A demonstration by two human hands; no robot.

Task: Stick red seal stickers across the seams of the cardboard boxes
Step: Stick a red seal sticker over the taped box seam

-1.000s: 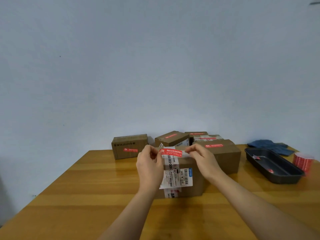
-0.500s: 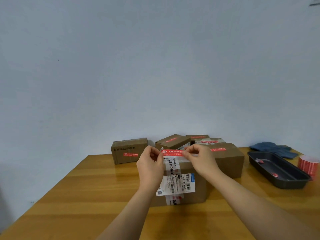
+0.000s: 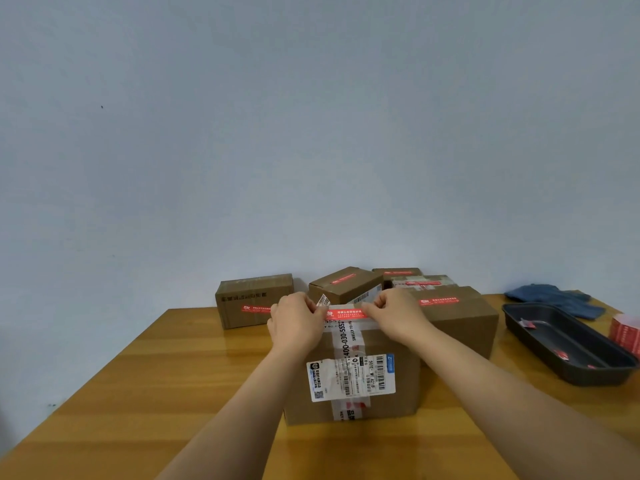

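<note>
Sticker (image 3: 346, 313) stretched crosswise over box (image 3: 353, 382) seam, frame centre.
My left hand (image 3: 296, 322) and right hand (image 3: 394, 317) pinch its ends; long axis runs left-right.

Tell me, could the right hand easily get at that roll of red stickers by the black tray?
Probably not right now: the right hand pinches the red sticker, though nothing blocks the roll.

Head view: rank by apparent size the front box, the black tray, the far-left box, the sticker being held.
1. Front box, though nearest the camera
2. Black tray
3. Far-left box
4. Sticker
</note>
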